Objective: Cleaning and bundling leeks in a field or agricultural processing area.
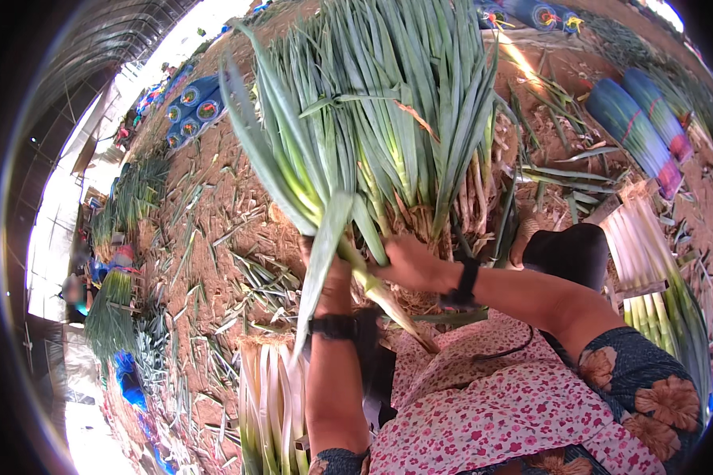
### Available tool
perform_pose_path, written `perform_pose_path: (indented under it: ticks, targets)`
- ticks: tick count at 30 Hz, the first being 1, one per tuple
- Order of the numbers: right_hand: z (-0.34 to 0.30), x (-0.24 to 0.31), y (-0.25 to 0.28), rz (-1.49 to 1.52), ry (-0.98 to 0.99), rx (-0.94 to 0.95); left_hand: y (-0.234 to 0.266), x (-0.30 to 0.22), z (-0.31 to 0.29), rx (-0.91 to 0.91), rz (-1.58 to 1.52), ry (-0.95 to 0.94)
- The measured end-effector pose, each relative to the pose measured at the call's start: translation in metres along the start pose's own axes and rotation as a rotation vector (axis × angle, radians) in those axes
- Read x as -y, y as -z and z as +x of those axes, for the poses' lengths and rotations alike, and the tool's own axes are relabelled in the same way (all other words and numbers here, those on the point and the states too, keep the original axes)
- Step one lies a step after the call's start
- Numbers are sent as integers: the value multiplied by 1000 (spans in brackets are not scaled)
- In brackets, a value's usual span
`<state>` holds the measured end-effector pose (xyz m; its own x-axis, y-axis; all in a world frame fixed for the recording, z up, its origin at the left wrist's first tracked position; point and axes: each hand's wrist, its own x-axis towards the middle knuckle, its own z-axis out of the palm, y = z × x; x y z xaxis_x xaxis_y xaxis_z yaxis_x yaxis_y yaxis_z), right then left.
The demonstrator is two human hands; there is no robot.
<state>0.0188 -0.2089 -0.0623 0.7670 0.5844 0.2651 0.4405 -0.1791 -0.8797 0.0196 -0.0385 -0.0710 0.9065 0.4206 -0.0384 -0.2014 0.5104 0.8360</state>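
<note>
Left hand (330, 273): narrow, curled round one long green onion (385, 301) at frame centre; fingers partly hidden by a drooping leaf (325, 257).
Right hand (410, 265): narrow, fingers bunched beside the same stalk; whether they pinch a loose leaf, cannot tell.
Onion: held aslant, leaves to upper left, pale end over a floral apron (523, 396), presumably so both hands reach the stalk.
Onion pile (404, 103): upper centre, leaves pointing away, likely leaving the root ends nearest the person.
Pale-stalked bundles: one lower left (271, 396), one right (638, 245), set to either side, seemingly within reach.
Wrapped bundles: upper right (630, 123) and upper left (196, 111).
Surface: brown soil (206, 198), strewn with leaf scraps (265, 277).
Room: arched, ribbed roof (131, 43), upper left; bright openings below it.
</note>
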Motion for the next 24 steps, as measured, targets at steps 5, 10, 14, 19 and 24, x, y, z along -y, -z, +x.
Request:
perform_pose_path:
  ticks: [5, 10, 14, 19, 24]
  targets:
    - [-79, -102, 22, -537, -258, 353, 38, -52, 21, -222, 8, -196]
    - [-141, -192, 63, -985, -585, 1124, 57, -98, 7, -112, -134, -98]
    - [-52, -103, 34, -366, -401, 680, 54, -86, -11, 38, -189, -115]
    - [31, 11, -15, 479, -173, 392, 17, -72, -19, 488, -422, 22]
    - [31, 15, -22, 697, -216, 451, -10, -68, -30, 349, -257, -95]
